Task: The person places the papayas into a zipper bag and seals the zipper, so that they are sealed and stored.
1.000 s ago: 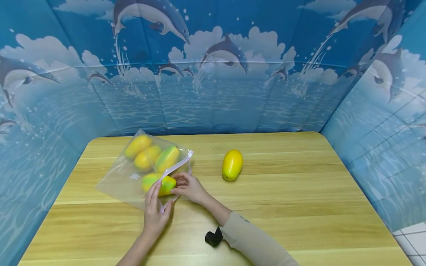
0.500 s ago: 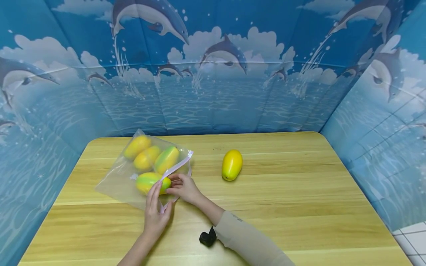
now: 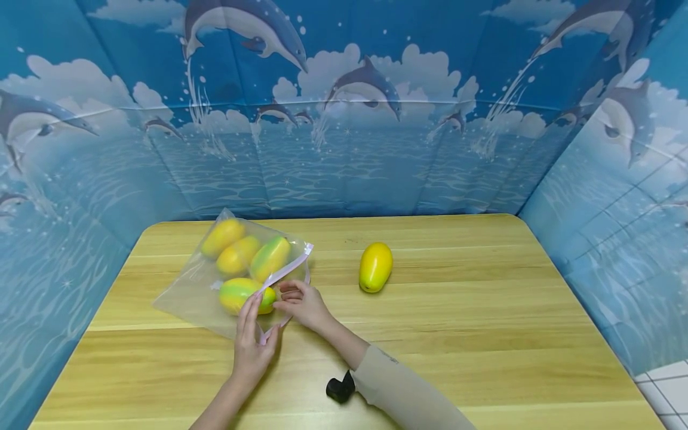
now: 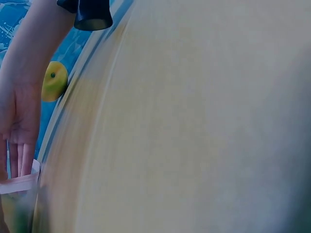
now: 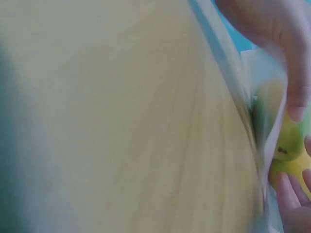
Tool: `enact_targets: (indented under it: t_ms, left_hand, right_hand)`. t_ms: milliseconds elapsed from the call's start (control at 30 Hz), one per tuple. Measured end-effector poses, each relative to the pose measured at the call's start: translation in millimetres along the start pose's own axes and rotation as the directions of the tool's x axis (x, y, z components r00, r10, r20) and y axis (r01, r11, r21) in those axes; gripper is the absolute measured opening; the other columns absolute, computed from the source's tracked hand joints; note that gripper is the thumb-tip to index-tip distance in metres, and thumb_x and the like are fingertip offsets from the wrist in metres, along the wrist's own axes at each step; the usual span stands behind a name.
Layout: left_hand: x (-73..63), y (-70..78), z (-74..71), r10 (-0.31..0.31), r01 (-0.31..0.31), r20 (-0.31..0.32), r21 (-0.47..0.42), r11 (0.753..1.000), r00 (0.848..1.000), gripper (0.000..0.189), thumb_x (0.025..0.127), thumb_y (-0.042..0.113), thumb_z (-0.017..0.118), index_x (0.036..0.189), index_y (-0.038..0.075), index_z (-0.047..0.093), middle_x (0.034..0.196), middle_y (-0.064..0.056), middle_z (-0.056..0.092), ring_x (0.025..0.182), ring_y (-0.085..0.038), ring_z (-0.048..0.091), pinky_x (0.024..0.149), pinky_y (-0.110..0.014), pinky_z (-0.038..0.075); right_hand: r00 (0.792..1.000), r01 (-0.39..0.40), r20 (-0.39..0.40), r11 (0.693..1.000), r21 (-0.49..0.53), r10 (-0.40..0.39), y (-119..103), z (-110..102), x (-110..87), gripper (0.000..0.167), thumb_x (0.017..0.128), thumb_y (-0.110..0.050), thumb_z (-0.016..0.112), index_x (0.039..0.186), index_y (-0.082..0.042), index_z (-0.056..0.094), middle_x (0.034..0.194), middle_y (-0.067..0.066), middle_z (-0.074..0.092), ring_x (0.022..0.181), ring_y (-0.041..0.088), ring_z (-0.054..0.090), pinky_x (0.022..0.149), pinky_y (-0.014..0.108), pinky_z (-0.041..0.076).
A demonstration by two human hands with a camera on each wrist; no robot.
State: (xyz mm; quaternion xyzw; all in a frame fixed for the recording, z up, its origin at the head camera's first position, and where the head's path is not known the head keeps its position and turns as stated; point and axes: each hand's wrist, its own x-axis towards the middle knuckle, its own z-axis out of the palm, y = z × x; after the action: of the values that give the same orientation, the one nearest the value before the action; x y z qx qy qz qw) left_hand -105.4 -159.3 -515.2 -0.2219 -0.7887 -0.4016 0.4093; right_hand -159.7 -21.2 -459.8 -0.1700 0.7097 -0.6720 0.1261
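Note:
A clear zip bag (image 3: 188, 301) with a pink strip at its mouth lies on the left of the table, holding several yellow-green mangoes. My left hand (image 3: 252, 352) holds the bag's mouth apart at its near corner, fingers over the upper strip and thumb by the lower one. Within the mouth is my right hand (image 3: 306, 307), its bent fingertips right at the green end of the nearest mango (image 3: 236, 295). That mango lies sideways, mostly inside, partly covered by the left fingers and the strip. In the right wrist view a mango (image 5: 291, 141) shows between fingers.
Another mango (image 3: 375, 267) lies loose on the wooden table (image 3: 484, 310), right of the bag. A black camera mount (image 3: 340, 388) sits at the right sleeve. Dolphin-print cloth (image 3: 344, 161) stands around the back and sides.
The nearest mango has slid left, deeper into the bag. My right hand followed it left, then drew slightly back to the right from its end. The left hand stays in place.

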Motion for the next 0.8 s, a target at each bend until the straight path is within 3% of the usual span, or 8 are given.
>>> enact_targets:
  t_ms: [167, 267, 367, 467, 600, 800]
  left_hand:
    - [0.5, -0.1, 0.3, 0.02, -0.02, -0.008, -0.01, 1.0, 1.0, 0.078, 0.052, -0.02, 0.068, 0.124, -0.018, 0.04, 0.125, -0.033, 0.04, 0.106, -0.022, 0.041, 0.053, -0.011, 0.038]
    - [0.8, 0.1, 0.5, 0.025, -0.025, -0.013, -0.004, 1.0, 1.0, 0.078, 0.052, -0.021, 0.067, 0.124, -0.018, 0.04, 0.125, -0.033, 0.041, 0.117, -0.021, 0.04, 0.08, -0.011, 0.045]
    - [0.8, 1.0, 0.0, 0.015, -0.015, -0.009, 0.004, 1.0, 1.0, 0.077, 0.053, -0.021, 0.067, 0.125, -0.017, 0.04, 0.125, -0.032, 0.041, 0.128, -0.019, 0.034, 0.105, -0.021, 0.034]
    - [0.5, 1.4, -0.6, 0.012, -0.012, -0.005, 0.005, 1.0, 1.0, 0.075, 0.055, -0.02, 0.066, 0.125, -0.017, 0.04, 0.124, -0.032, 0.041, 0.129, -0.017, 0.032, 0.107, -0.022, 0.032]
    - [0.1, 0.8, -0.5, 0.015, -0.015, -0.009, 0.001, 1.0, 1.0, 0.074, 0.056, -0.019, 0.066, 0.125, -0.017, 0.04, 0.124, -0.032, 0.042, 0.129, -0.018, 0.033, 0.105, -0.02, 0.033]
    - [-0.2, 0.2, -0.4, 0.015, -0.015, -0.012, -0.01, 1.0, 1.0, 0.07, 0.059, -0.014, 0.064, 0.125, -0.017, 0.04, 0.125, -0.032, 0.041, 0.129, -0.019, 0.033, 0.108, -0.023, 0.031]
  right_hand:
    - [0.995, 0.026, -0.096, 0.999, 0.026, -0.023, -2.1, -8.9, -9.5, 0.037, 0.079, 0.006, 0.064, 0.112, 0.016, 0.051, 0.112, 0.034, 0.054, 0.103, 0.045, 0.053, 0.088, 0.033, 0.052]
    - [0.984, 0.072, -0.164, 0.997, -0.006, -0.072, -5.2, -14.8, -17.4, 0.036, 0.078, 0.007, 0.064, 0.111, 0.016, 0.052, 0.111, 0.033, 0.054, 0.102, 0.046, 0.054, 0.089, 0.04, 0.051]
    - [0.961, 0.133, -0.237, 0.99, -0.051, -0.141, -10.2, -21.5, -24.7, 0.037, 0.077, 0.008, 0.065, 0.11, 0.016, 0.051, 0.109, 0.033, 0.055, 0.101, 0.047, 0.053, 0.09, 0.048, 0.048]
    - [0.932, 0.171, -0.309, 0.982, -0.082, -0.188, -16.0, -29.1, -30.8, 0.04, 0.076, 0.009, 0.065, 0.112, 0.017, 0.05, 0.11, 0.031, 0.055, 0.102, 0.046, 0.052, 0.092, 0.052, 0.045]
    - [0.87, 0.212, -0.424, 0.967, -0.139, -0.252, -16.3, -40.9, -35.4, 0.041, 0.076, 0.009, 0.066, 0.113, 0.016, 0.049, 0.111, 0.027, 0.056, 0.103, 0.041, 0.053, 0.092, 0.05, 0.046]
    - [0.742, 0.244, -0.595, 0.951, -0.189, -0.308, -12.7, -63.0, -39.5, 0.043, 0.075, 0.009, 0.067, 0.114, 0.014, 0.05, 0.114, 0.027, 0.054, 0.107, 0.042, 0.049, 0.094, 0.053, 0.043]
